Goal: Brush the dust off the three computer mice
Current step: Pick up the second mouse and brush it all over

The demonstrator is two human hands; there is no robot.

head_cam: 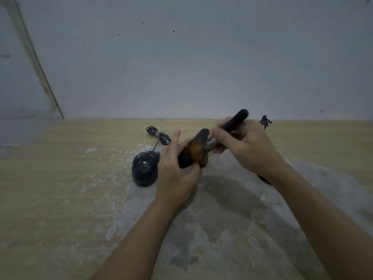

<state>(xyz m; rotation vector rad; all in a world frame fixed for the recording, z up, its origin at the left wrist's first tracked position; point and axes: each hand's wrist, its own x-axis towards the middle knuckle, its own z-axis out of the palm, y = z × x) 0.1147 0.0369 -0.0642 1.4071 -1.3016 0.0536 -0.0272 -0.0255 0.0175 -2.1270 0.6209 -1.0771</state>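
Observation:
My left hand [175, 174] holds a dark mouse with an orange-brown patch [196, 151], lifted above the table and tilted. My right hand [245, 145] grips a brush with a black handle [238, 120]; its pale bristles [211, 142] touch the far end of the held mouse. A second, black wired mouse [145, 168] lies on the table just left of my left hand, speckled with pale dust. Its cable runs back to a bundled coil [159, 136]. A third mouse is not visible; a dark bit [263, 178] shows under my right wrist.
The wooden table [60, 178] has a worn grey patch [232, 219] with flaked coating under my arms. A grey wall [181, 57] rises right behind the table's far edge. A small dark tangled object [265, 121] lies at the back right.

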